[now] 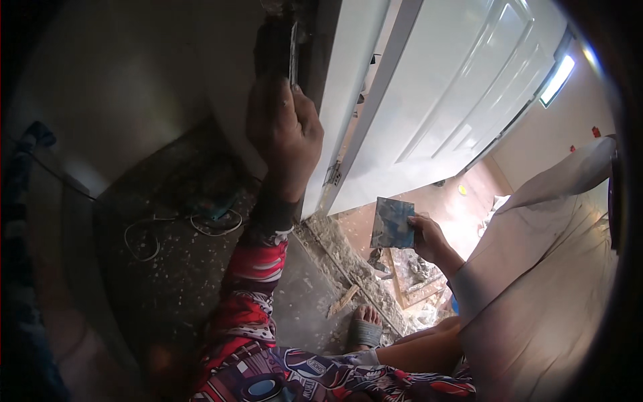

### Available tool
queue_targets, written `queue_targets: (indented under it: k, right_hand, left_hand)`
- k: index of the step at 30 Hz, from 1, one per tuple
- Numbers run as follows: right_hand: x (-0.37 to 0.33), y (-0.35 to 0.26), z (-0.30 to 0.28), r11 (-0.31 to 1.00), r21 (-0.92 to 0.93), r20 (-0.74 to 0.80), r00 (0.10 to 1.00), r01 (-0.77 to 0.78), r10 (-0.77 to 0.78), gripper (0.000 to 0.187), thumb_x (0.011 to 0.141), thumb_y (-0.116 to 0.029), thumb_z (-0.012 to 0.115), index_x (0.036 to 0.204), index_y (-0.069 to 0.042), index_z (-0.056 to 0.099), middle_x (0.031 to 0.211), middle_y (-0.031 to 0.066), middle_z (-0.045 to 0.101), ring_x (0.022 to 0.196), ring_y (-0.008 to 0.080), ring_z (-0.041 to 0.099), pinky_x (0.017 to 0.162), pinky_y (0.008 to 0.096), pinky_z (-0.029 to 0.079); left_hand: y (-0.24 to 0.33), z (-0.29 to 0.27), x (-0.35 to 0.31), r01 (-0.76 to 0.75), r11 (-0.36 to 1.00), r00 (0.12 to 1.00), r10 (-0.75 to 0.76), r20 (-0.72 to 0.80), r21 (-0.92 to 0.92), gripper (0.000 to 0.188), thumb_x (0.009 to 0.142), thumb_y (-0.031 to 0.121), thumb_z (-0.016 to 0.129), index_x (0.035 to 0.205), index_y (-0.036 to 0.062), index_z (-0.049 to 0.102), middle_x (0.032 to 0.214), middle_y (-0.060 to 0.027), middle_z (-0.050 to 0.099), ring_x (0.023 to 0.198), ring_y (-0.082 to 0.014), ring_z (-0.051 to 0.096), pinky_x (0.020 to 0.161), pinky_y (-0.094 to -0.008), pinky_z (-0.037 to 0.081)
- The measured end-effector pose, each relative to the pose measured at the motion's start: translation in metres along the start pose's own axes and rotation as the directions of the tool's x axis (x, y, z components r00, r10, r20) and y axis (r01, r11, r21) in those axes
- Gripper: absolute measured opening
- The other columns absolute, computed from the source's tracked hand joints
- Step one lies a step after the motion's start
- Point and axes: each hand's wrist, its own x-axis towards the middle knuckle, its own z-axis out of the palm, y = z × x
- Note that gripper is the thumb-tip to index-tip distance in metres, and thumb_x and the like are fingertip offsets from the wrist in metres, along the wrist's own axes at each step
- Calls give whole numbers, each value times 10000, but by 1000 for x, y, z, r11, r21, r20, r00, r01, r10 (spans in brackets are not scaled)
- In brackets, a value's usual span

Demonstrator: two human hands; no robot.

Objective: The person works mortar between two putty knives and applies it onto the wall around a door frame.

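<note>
My left hand (284, 134), at the end of a red patterned sleeve, is raised beside the white door frame (348, 74). Its fingers are closed round a dark tool with a thin pale edge (293, 53), held upright near the shadowed wall; its exact kind is lost in the dark. Lower and to the right, my right hand (429, 238) grips a square, flat blue-grey plate (392, 222) by its right edge. Pale smears cover the plate's face. A beige sheet (536, 268) hides most of my right forearm.
A white panelled door (455, 94) stands open, its hinge (333, 173) near the frame's foot. Rubble (355, 268) and a wood scrap (343, 299) lie along the threshold by my sandalled foot (365, 327). A pale cable (144, 244) loops on the dark floor at left.
</note>
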Motion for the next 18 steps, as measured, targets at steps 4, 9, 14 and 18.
queue_targets:
  k: [4,9,14,18]
  right_hand:
    - [-2,-3,6,1000,10,6,1000,18,-18,356,994,-127,381,1279,30,525,1113,111,647,934,197,652,848,357,554]
    - [2,2,-1,999,27,20,1000,24,-24,355,995,-114,381,1289,33,516,1127,116,641,954,203,650,866,370,551]
    - [-1,0,3,999,32,1,999,37,-37,364,993,-110,384,1310,33,493,1153,134,626,1000,216,643,886,389,549]
    - [0,-1,7,1000,14,22,999,27,-27,365,992,-107,391,1313,36,489,1154,131,627,1006,218,645,899,390,545]
  left_hand:
    - [11,13,17,-90,994,994,93,-49,55,370,830,-53,585,1198,-22,550,1055,-214,597,918,-397,612,741,-449,514]
    - [15,22,28,-191,979,975,197,-104,66,314,869,-36,593,1182,-34,582,1038,-197,613,858,-371,623,728,-416,509]
    - [10,7,19,-178,978,983,181,17,-105,309,871,-42,589,1180,-39,581,1034,-212,611,844,-379,616,728,-433,502]
    - [14,-10,13,-190,967,972,210,102,-171,289,871,-65,574,1160,-56,585,1043,-230,612,849,-382,622,720,-444,508]
